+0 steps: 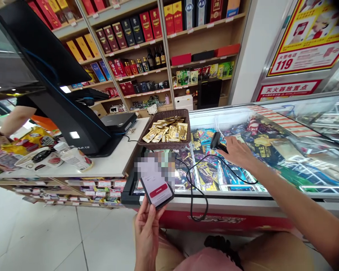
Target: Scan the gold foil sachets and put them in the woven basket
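My left hand (147,229) is closed around a smartphone (157,190), held up in front of me with its lit screen showing a red button. My right hand (237,152) reaches out over the glass lid of a chest freezer (271,195) and grips a black handheld barcode scanner (216,141). The scanner's black cable (196,188) loops over the freezer's front edge. A wicker basket (183,141) of gold foil packets sits just left of the scanner.
A black point-of-sale terminal (73,113) stands on the white counter (110,165), with snacks and cups at its left end. Another person's arm (15,120) shows behind the terminal. Shelves of boxed goods and bottles (147,45) line the back wall.
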Available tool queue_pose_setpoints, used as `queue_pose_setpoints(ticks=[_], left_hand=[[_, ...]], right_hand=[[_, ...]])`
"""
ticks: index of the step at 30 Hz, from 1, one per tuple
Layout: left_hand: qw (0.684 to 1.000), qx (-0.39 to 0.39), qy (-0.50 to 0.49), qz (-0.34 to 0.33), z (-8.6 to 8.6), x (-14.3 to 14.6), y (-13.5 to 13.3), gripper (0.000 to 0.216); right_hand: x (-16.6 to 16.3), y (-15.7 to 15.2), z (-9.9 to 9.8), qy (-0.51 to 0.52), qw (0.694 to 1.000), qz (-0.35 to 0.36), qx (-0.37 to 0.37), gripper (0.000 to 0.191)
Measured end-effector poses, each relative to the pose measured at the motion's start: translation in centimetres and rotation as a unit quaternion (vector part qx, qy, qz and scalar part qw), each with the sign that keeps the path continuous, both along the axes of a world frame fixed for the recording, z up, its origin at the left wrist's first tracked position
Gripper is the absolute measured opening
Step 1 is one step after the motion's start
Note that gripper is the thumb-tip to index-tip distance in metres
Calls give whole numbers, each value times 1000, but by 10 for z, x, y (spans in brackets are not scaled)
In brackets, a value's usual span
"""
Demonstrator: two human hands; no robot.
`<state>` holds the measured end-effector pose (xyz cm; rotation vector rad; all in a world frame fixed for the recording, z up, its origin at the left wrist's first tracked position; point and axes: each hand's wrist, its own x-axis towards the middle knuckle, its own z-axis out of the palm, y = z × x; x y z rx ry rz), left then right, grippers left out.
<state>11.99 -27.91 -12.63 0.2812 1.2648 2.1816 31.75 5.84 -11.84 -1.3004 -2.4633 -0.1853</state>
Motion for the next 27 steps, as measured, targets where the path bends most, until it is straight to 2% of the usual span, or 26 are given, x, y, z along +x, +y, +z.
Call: queue_pose_setpoints(ticks=[4, 7, 17, 27], left_hand=[[999, -1, 6, 33, 1, -13, -8, 51], [999, 9, 15, 45, -1, -22, -11, 51], [988, 15, 51, 148, 5, -46, -33, 51], [975, 16, 63, 213, -4, -67, -66, 47]], right_hand=[[-7, 8, -29, 55, 998, -7, -3, 57], [-6, 9, -41, 65, 998, -14, -19, 60], [-1, 8, -41, 72, 997, -12, -34, 66], [6, 10, -47, 97, 993, 3, -62, 70]])
